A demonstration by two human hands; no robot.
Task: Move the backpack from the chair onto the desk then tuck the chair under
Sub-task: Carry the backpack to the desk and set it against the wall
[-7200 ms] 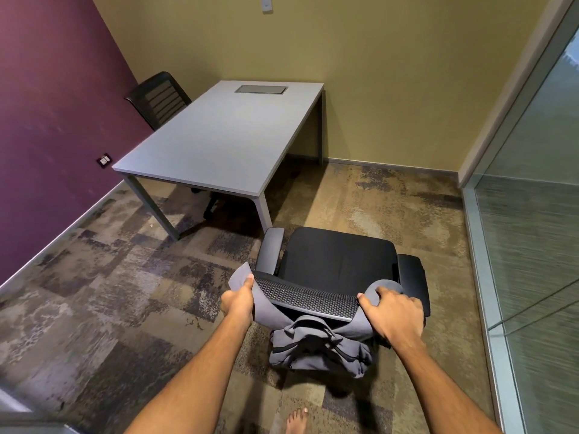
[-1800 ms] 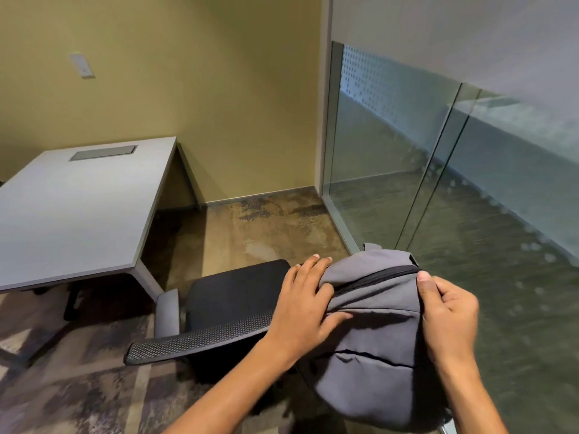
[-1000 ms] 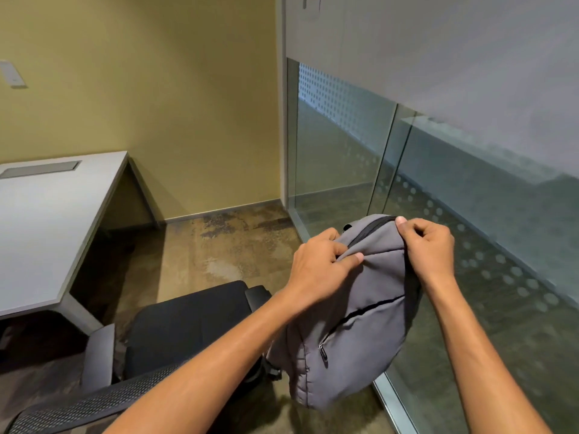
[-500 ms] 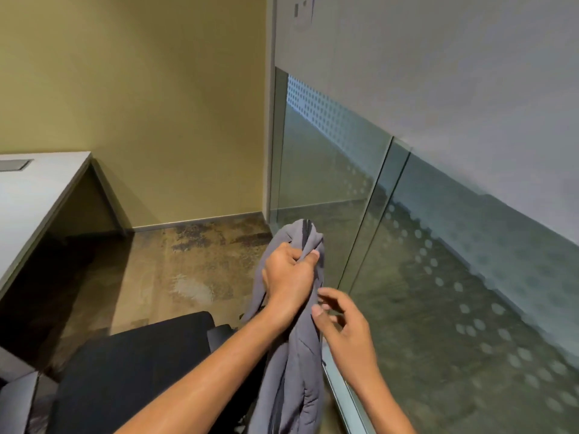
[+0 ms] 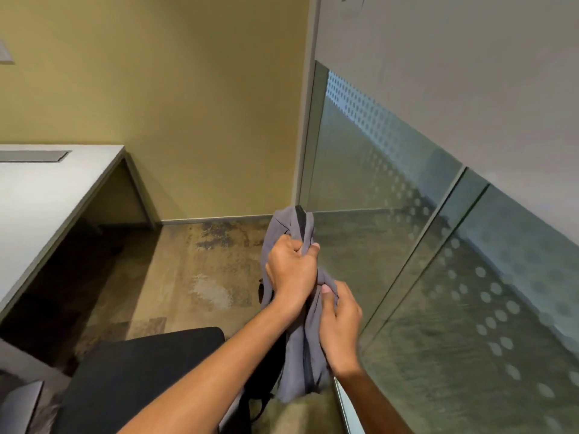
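Observation:
The grey backpack (image 5: pixel 300 358) hangs limp and upright in the air, edge-on to me, beside the glass wall. My left hand (image 5: pixel 289 270) is shut on the bunched fabric near its top. My right hand (image 5: pixel 340 321) grips the fabric just below, touching the left hand. The black chair seat (image 5: pixel 141 374) lies below and to the left of the bag, with one grey armrest (image 5: pixel 18 402) at the bottom left corner. The light grey desk (image 5: pixel 40 189) stands at the far left, its top bare apart from a flush cable hatch (image 5: pixel 31 156).
A frosted, dotted glass partition (image 5: pixel 438 245) runs along the right, close to the bag. A yellow wall (image 5: pixel 156 104) closes the back. Patterned carpet (image 5: pixel 200 277) lies open between the desk and the glass.
The backpack came off the chair back and was lifted up on the right side. In the last half second my right hand closed on the fabric under my left.

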